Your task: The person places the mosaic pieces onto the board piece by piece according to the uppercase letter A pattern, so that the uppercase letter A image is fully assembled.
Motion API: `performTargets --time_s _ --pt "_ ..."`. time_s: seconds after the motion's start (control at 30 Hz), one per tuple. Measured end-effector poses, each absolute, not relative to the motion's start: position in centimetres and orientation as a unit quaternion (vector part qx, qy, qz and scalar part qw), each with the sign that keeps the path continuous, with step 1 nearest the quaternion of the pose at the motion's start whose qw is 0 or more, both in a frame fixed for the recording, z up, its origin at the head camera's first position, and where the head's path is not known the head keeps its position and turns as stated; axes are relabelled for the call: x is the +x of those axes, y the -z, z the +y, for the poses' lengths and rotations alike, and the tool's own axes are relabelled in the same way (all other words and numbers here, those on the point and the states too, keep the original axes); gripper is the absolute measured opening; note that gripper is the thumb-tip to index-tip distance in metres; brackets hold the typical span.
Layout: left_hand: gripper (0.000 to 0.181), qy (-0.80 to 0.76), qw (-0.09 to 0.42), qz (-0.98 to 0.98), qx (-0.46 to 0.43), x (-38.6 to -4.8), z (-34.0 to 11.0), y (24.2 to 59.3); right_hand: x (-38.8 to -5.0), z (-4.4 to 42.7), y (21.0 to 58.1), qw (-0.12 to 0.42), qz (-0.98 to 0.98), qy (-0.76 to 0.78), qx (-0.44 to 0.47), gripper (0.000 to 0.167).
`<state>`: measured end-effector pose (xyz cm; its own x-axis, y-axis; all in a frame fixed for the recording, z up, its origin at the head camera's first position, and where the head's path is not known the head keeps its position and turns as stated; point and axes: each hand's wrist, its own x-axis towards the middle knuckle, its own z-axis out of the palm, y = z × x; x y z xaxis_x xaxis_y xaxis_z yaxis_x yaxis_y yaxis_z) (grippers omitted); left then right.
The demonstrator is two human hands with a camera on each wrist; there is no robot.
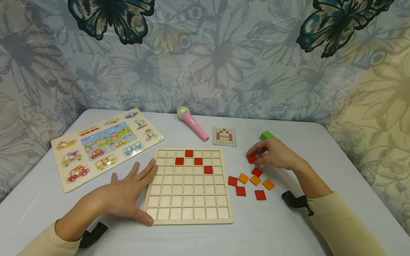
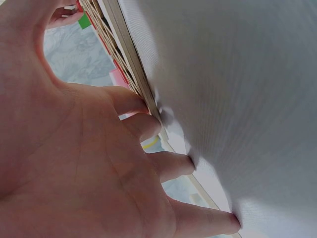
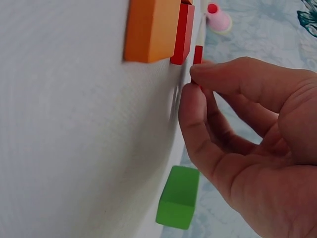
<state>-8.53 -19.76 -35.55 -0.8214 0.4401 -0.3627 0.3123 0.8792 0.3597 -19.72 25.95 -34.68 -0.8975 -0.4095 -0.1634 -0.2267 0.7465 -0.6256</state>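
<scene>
One red tile sits pinched at the tips of my right hand's fingers, off to the right of the wooden grid board, so the board is leftward from my grip. Looks square, so no long axis to fuss over. Left hand is way farther from it, fingers spread along the board's left edge. Can't quite tell if the tile touches the counter.

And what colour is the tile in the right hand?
Red. The tile in the right hand shows best in the head view.
</scene>
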Motion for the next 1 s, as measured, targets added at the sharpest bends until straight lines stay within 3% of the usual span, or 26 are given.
performTargets --time_s 0.27,1.0 --pt "0.15 -0.142 0.22 0.943 0.206 -8.6 -19.7 35.4 -19.6 26.0 34.7 0.144 0.937 0.294 -0.123 0.028" --pt "0.15 -0.15 0.221 0.944 0.196 -8.4 -19.8 35.4 -19.5 22.9 33.5 0.126 0.93 0.325 -0.116 0.025"
